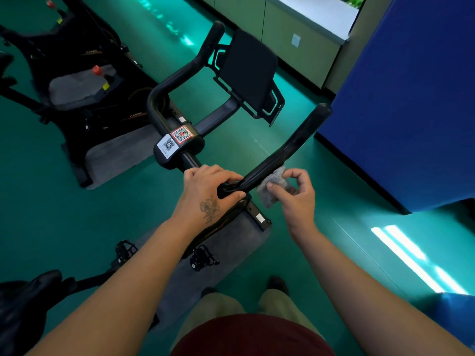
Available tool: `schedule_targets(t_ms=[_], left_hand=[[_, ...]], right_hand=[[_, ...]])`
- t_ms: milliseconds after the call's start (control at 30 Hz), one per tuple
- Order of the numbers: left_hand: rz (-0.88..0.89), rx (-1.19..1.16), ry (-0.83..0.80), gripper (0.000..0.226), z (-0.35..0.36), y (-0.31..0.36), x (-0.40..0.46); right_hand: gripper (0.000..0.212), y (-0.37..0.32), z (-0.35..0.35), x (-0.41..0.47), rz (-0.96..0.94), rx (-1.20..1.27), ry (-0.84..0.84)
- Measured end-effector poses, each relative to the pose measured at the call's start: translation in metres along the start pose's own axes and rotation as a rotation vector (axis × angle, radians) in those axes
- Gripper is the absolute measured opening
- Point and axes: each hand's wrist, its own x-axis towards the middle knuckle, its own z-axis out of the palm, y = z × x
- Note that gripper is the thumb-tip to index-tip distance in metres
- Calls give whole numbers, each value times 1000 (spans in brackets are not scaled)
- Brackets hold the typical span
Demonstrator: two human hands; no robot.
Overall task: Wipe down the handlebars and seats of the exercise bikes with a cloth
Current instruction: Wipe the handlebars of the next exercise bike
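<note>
Head view, the only one supplied: a person stands at a black tubular exercise-bike handlebar (280,152) over a green floor. The left hand (208,191) grips the near bend of the bar, fingers curled over the top and thumb under. The right hand (295,194) pinches a small grey textured cloth (273,185) between thumb and fingertips, and the cloth touches the underside of the right-hand horn just beside the left hand. Judged from this position, the wipe is at the near end of the right horn; the upper length of that horn, the left horn (195,62) and the centre clamp bearing two QR-code stickers (176,140) show no sign either way of having been cleaned. A black padded seat (25,296) sits at lower left, well apart from both hands, and a second black exercise bike (84,80) stands behind on a grey mat; both appear outstanding. The seat is cut off by the frame edge, the second bike's handlebars are out of view, and surface dirt or moisture cannot be made out.
</note>
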Motion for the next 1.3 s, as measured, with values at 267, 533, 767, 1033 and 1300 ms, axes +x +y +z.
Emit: schedule_targets(t_ms=[267, 533, 767, 1033, 1300], left_hand=[[27, 7, -5, 33, -2, -2, 0], [11, -39, -12, 31, -5, -7, -3], [23, -30, -38, 30, -8, -10, -2], [30, -65, -59, 31, -8, -12, -3], [27, -81, -34, 31, -8, -8, -8]], right_hand=[[36, 19, 17, -28, 11, -77, -125], [39, 0, 5, -10, -15, -8, 29], [37, 19, 31, -42, 40, -24, -102], [36, -1, 10, -29, 10, -19, 50], [37, 5, 29, -41, 35, -44, 33]])
